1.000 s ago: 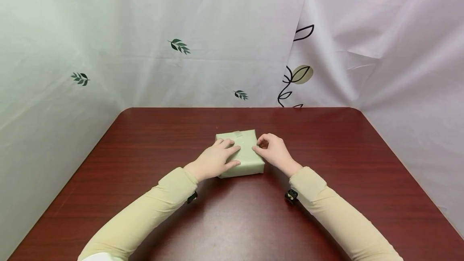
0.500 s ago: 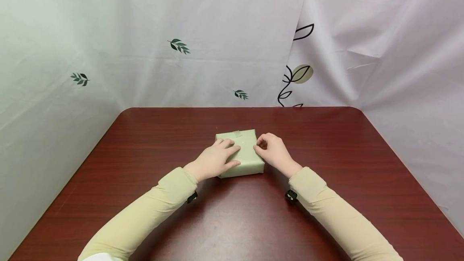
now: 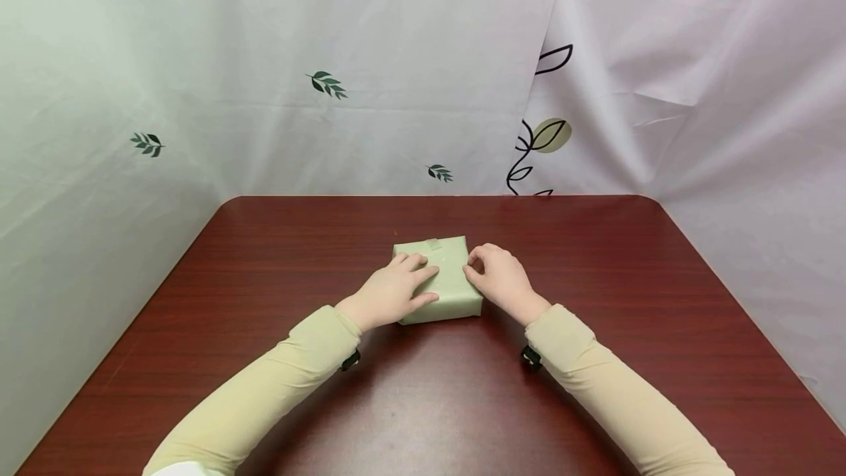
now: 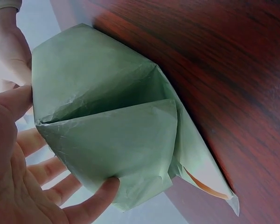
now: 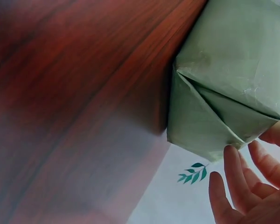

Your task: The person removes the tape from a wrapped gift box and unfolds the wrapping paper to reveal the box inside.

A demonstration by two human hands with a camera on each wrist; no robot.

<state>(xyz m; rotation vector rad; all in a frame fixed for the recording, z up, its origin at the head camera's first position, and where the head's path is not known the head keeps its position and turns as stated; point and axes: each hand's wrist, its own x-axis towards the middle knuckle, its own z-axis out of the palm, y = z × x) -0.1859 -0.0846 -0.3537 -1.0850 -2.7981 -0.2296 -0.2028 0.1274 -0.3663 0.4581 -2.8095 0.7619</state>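
Observation:
A small box wrapped in pale green paper point(image 3: 452, 291) lies on the table, with a short strip of tape point(image 3: 433, 244) near its far edge. Over its left part my left hand point(image 3: 390, 291) rests with the fingers spread. The left wrist view shows the left end's wrapping paper point(image 4: 116, 144) folded into loose flaps, one sticking out. At the right end, my right hand point(image 3: 504, 279) has its thumb and forefinger curled at the edge, pinching the paper there. In the right wrist view, its fingertips touch the tip of a triangular folded flap point(image 5: 196, 112).
The dark red wood-grain table point(image 3: 423, 402) has rounded far corners. White curtains point(image 3: 396, 35) with leaf prints hang behind it and at both sides. A small black device point(image 3: 531, 357) sits under the right sleeve, another black device point(image 3: 351, 360) under the left.
My right thumb has shifted very slightly to the right at the box's edge. The left hand and the box stay where they were.

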